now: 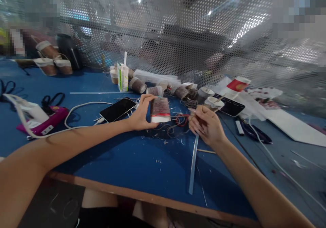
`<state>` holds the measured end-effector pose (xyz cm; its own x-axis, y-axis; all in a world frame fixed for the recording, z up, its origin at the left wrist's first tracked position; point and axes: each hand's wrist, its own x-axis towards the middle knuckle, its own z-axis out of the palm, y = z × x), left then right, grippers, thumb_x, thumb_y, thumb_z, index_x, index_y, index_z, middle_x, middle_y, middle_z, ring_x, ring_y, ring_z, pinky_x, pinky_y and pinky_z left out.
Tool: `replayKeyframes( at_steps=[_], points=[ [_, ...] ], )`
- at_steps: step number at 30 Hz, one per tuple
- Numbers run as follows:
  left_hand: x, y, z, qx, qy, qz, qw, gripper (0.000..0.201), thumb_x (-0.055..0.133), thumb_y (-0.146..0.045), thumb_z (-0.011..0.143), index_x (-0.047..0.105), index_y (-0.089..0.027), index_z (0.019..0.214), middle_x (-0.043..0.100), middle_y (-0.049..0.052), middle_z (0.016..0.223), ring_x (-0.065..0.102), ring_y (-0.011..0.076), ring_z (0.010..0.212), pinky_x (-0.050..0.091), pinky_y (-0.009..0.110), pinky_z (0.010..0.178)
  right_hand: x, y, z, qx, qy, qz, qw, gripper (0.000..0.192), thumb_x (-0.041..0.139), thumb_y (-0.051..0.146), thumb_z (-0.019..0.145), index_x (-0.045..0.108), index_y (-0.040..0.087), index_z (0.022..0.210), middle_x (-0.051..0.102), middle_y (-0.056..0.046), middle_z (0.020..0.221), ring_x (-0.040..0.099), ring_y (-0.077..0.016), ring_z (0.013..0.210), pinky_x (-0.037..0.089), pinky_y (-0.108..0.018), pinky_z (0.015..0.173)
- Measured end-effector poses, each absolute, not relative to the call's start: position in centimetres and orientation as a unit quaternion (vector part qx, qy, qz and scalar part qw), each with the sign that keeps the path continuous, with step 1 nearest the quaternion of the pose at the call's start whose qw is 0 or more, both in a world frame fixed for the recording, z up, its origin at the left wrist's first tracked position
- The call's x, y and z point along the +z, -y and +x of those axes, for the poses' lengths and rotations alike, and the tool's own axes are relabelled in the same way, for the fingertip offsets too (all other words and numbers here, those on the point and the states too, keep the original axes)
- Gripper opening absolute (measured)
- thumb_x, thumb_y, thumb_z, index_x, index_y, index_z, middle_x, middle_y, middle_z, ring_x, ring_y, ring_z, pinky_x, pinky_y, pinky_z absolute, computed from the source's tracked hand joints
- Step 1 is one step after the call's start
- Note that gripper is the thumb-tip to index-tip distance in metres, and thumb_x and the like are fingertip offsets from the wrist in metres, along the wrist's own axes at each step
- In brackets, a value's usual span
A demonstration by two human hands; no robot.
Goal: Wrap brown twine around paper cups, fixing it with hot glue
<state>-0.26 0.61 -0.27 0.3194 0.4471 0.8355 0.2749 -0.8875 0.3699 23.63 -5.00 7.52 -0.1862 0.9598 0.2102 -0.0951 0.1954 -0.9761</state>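
Between the thumb and fingers of my left hand [141, 114] is a paper cup [160, 109] lying on its side, wrapped in brown-grey cord. A red band of cord runs near its white end. From there a red cord [182, 115] stretches across to my right hand [207, 124], whose fingers are pinched on it. Loose grey cord [173, 129] lies in tangles on the table between both hands. Under my right hand a translucent glue stick [193, 167] and a thin wooden stick [206, 151] rest on the blue surface.
Several cord-wrapped cups [137, 84] stand or lie at the back, near a drink carton [122, 76]. Left are a phone [118, 109] with a white cable and a magenta power strip [43, 121]. Right are another phone [230, 105], pliers [258, 133] and white card [297, 126].
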Motion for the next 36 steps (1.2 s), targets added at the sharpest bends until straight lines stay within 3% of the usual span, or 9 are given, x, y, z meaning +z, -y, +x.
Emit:
replayKeyframes(
  at_steps=[5,10,13,15,17,19,21,27,36],
  points=[
    [-0.5,-1.1,-0.6,0.531,-0.168,0.81,0.185,0.077,0.069,-0.057,0.073,0.035,-0.025,0.135,0.036,0.012,0.127,0.04,0.0332,0.127,0.041,0.054,0.109,5.9,3.1,25.4,0.359,0.604,-0.51,0.497,0.041,0.073,0.042,0.073,0.037,0.025,0.059,0.044,0.008,0.037,0.035,-0.0095,0.028,0.03,-0.024,0.032],
    [-0.7,-1.3,-0.7,0.529,-0.174,0.797,0.233,0.076,0.066,-0.064,0.074,0.037,-0.027,0.134,0.036,0.011,0.128,0.044,0.0321,0.123,0.043,0.054,0.106,6.2,3.3,26.1,-0.051,0.681,-0.639,0.354,0.033,0.061,0.034,0.078,0.037,0.024,0.058,0.045,0.002,0.047,0.046,-0.0156,0.046,0.03,-0.028,0.049],
    [-0.6,-1.1,-0.6,0.535,-0.21,0.792,0.205,0.076,0.073,-0.053,0.07,0.039,-0.026,0.132,0.039,0.01,0.125,0.045,0.0308,0.121,0.044,0.053,0.104,6.7,4.2,25.8,-0.177,0.669,-0.604,0.394,0.028,0.057,0.033,0.081,0.04,0.024,0.061,0.048,-0.002,0.055,0.051,-0.0204,0.06,0.033,-0.031,0.056],
    [-0.3,-0.9,-0.4,0.53,-0.237,0.794,0.182,0.077,0.077,-0.043,0.066,0.041,-0.025,0.131,0.04,0.01,0.123,0.045,0.0306,0.12,0.045,0.053,0.104,6.6,4.9,25.4,-0.112,0.701,-0.523,0.471,0.022,0.054,0.034,0.085,0.049,0.023,0.066,0.058,-0.005,0.066,0.056,-0.0225,0.072,0.04,-0.033,0.063],
    [-0.1,-0.7,-0.3,0.524,-0.255,0.796,0.164,0.078,0.078,-0.036,0.063,0.043,-0.023,0.13,0.04,0.011,0.123,0.044,0.0312,0.121,0.045,0.053,0.104,5.9,5.4,24.6,0.054,0.736,-0.423,0.526,0.021,0.051,0.036,0.089,0.056,0.023,0.073,0.065,-0.006,0.081,0.059,-0.0229,0.08,0.044,-0.036,0.07],
    [0.0,-0.6,-0.2,0.522,-0.262,0.797,0.152,0.078,0.079,-0.034,0.061,0.043,-0.022,0.13,0.04,0.011,0.122,0.045,0.0313,0.121,0.046,0.053,0.104,4.9,6.0,23.6,0.22,0.744,-0.342,0.53,0.025,0.049,0.039,0.09,0.056,0.023,0.072,0.067,-0.006,0.088,0.061,-0.024,0.087,0.045,-0.039,0.077],
    [0.1,-0.6,-0.2,0.52,-0.264,0.8,0.142,0.079,0.08,-0.034,0.061,0.043,-0.022,0.129,0.04,0.011,0.121,0.046,0.0307,0.12,0.046,0.053,0.104,4.0,6.5,22.8,0.31,0.748,-0.313,0.496,0.029,0.051,0.041,0.09,0.054,0.023,0.068,0.066,-0.005,0.086,0.061,-0.0257,0.092,0.042,-0.042,0.084],
    [0.0,-0.7,-0.2,0.521,-0.246,0.81,0.112,0.08,0.08,-0.041,0.062,0.042,-0.022,0.13,0.041,0.011,0.121,0.046,0.0305,0.12,0.048,0.053,0.102,3.2,6.9,21.9,0.358,0.741,-0.36,0.44,0.035,0.053,0.054,0.087,0.054,0.025,0.069,0.065,-0.005,0.079,0.056,-0.0277,0.09,0.039,-0.044,0.083],
    [0.1,-0.7,-0.4,0.521,-0.223,0.813,0.133,0.08,0.08,-0.034,0.06,0.042,-0.022,0.13,0.041,0.011,0.123,0.045,0.0315,0.123,0.046,0.054,0.105,4.2,5.6,22.2,0.421,0.604,-0.355,0.576,0.032,0.059,0.046,0.077,0.049,0.024,0.056,0.066,-0.004,0.064,0.065,-0.0243,0.077,0.042,-0.035,0.069]
  ],
)
